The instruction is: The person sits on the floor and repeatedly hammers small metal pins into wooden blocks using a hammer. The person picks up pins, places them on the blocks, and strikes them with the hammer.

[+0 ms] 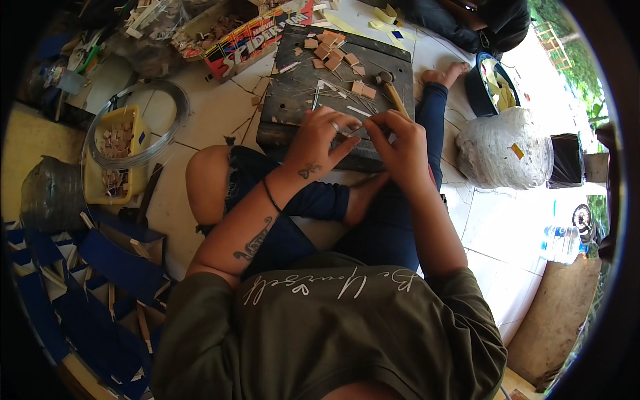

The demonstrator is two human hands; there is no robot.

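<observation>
My left hand (325, 138), with a ring on one finger, hovers over the near edge of a low dark wooden block table (287, 110). Close to its right, my right hand (401, 141) has thumb and forefinger pinched together. The fingertips of both hands nearly meet; whatever is between them is too small to make out. Just beyond lie thin wire pieces (313, 97) and a white strip (359, 111). A hammer (393, 90) with a wooden handle rests by my right hand. Small square wooden pieces (330, 50) are heaped at the table's far side.
A printed cardboard box (240, 53) of wood bits stands at the far left. Left of my knee, a wire coil (180, 120) lies over a yellow basket (100, 193). Blue boards (120, 257) are piled nearer. A wrapped bundle (503, 152) and dark tub (477, 90) stand right; another person (443, 23) sits beyond.
</observation>
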